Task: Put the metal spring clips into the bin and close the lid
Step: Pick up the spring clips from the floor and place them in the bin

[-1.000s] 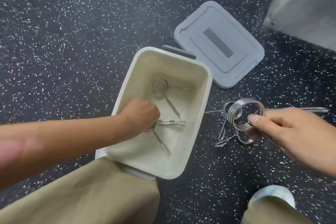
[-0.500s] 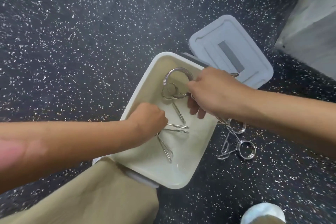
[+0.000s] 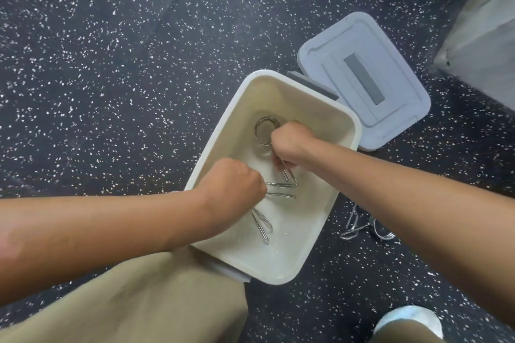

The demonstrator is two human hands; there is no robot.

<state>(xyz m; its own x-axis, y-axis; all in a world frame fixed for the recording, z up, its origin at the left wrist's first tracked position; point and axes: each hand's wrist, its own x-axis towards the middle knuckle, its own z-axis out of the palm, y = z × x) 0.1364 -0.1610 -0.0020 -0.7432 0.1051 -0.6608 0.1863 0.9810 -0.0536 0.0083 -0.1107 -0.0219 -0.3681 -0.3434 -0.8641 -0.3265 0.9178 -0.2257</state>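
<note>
— The right hand has dropped lower into the open cream plastic bin since a moment ago; it was up at the far rim, and the coiled steel spring clip it carried now lies down near the floor of the bin, just beyond its knuckles.

— Is it still gripping it?

— The fingers are curled shut around that clip's wire handles, which poke out below the fist. So yes, clenched on it.

— And the left hand?

— Hardly shifted. It's a closed fist inside the bin, on the near side of the right hand. Thin wire handles stick out from it toward the right forearm, and another pair trails out beneath it. Whether it truly grips them or just rests over them, I can't tell.

— Anything left outside?

— A small tangle of silvery clips on the dark speckled floor, under the right forearm, just beside the bin's wall.

— The lid?

— The pale grey rectangular lid lies flat beyond the right hand, touching the bin's far corner. My view also catches tan trousers under the left arm.
</note>
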